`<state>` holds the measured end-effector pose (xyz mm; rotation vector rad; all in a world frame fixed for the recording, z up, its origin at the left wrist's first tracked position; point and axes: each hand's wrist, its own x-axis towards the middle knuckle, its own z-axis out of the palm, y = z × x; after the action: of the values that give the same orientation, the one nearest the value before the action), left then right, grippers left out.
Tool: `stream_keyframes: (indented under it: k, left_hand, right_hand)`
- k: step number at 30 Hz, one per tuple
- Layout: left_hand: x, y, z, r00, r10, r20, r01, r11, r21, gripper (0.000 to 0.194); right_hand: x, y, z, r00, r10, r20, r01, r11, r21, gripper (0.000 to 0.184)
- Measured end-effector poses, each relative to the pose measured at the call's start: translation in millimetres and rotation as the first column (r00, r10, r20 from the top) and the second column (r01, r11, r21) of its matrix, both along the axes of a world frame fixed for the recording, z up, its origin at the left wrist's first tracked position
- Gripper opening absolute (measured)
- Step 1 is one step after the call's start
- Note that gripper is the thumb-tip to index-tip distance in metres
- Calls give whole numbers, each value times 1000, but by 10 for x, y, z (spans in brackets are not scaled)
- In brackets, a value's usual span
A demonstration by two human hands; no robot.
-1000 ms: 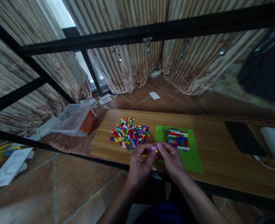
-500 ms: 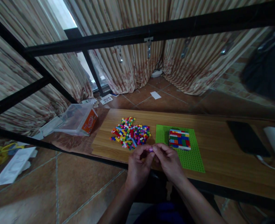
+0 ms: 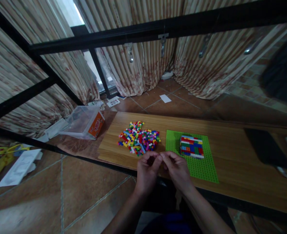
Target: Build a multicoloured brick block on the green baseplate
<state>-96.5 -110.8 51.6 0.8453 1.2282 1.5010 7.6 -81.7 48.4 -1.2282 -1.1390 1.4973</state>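
Observation:
My left hand [image 3: 147,170] and my right hand [image 3: 177,169] meet fingertip to fingertip above the table's front edge. Both are closed in a pinch around a small purple toy brick, which showed a moment ago and is now hidden by the fingers. Just beyond my left hand lies a loose heap of mixed-colour toy bricks [image 3: 140,138]. To the right, a green studded baseplate [image 3: 204,172] lies flat, its near-left part behind my right hand. On it stands a low, layered block of bricks [image 3: 191,148] in red, blue, green and white.
A clear plastic box with an orange label [image 3: 96,125] sits at the table's left end on a brown cloth. A dark phone-like slab [image 3: 266,148] with a white cable lies on the right. A black metal bar [image 3: 143,32] crosses in front of the curtains.
The purple brick, visible between my fingertips before, is now covered by them. My hands stay together in nearly the same pose. The view has shifted slightly.

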Motion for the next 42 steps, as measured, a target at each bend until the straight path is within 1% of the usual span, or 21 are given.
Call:
stream_keyframes:
  k: [3, 7, 9, 10, 11, 13, 16, 18, 21, 24, 25, 27, 30, 33, 36, 42]
  left_hand:
    - [-26, 10, -35, 999, -2, 41, 4, 999, -52, 18]
    - [-79, 19, -70, 991, -48, 124, 61, 993, -105, 24]
    - [-129, 37, -96, 986, -25, 165, 47, 990, -131, 28]
    - [-169, 54, -116, 987, 0, 158, 23, 990, -140, 29]
    - [-219, 76, -141, 992, 32, 124, -14, 990, -143, 28]
    - [-352, 141, -211, 994, 103, -20, -105, 986, -128, 26]
    - [-586, 276, -335, 946, 182, -269, -210, 974, -81, 20]
    - [-718, 372, -401, 877, 209, -434, -252, 967, -43, 15]
    - [-827, 488, -445, 726, 203, -657, -239, 970, 36, 8]
    - [-842, 556, -442, 581, 164, -797, -173, 982, 76, 10]
    - [-837, 569, -438, 548, 152, -823, -158, 984, 77, 12]
    - [-825, 584, -432, 507, 137, -851, -145, 987, 72, 15]
    - [-814, 585, -434, 489, 121, -864, -136, 989, 62, 18]
    - [-809, 571, -440, 474, 119, -873, -136, 989, 61, 22]
    - [-806, 549, -442, 460, 129, -879, -141, 987, 71, 25]
    - [-848, 511, -441, 487, 146, -861, -99, 989, 112, 32]
  right_hand:
    - [-8, -19, -24, 999, 3, -53, -5, 999, -33, 32]
    - [-33, -31, -50, 972, -28, -233, -18, 981, -193, 34]
    - [-47, -4, -74, 959, -52, -279, -15, 972, -233, 35]
    - [-53, 23, -95, 961, -59, -269, -3, 974, -225, 36]
    - [-58, 59, -122, 971, -60, -233, 13, 980, -199, 37]
    - [-70, 163, -191, 993, -37, -108, 25, 993, -112, 37]
    - [-117, 372, -288, 993, 34, 110, -40, 998, 55, 32]
    - [-180, 522, -321, 962, 62, 265, -115, 975, 189, 25]
    - [-313, 718, -328, 877, 37, 479, -236, 902, 363, 17]
    - [-434, 849, -335, 812, 15, 583, -325, 842, 431, 19]
    - [-462, 879, -343, 801, 14, 598, -340, 833, 437, 20]
    - [-491, 918, -361, 793, 14, 609, -353, 825, 441, 23]
    - [-482, 929, -372, 796, 5, 606, -346, 825, 447, 24]
    - [-441, 884, -351, 803, -8, 596, -330, 827, 455, 23]
    - [-389, 778, -327, 833, -3, 553, -298, 840, 454, 24]
    - [-217, 430, -296, 909, 15, 417, -225, 858, 461, 20]
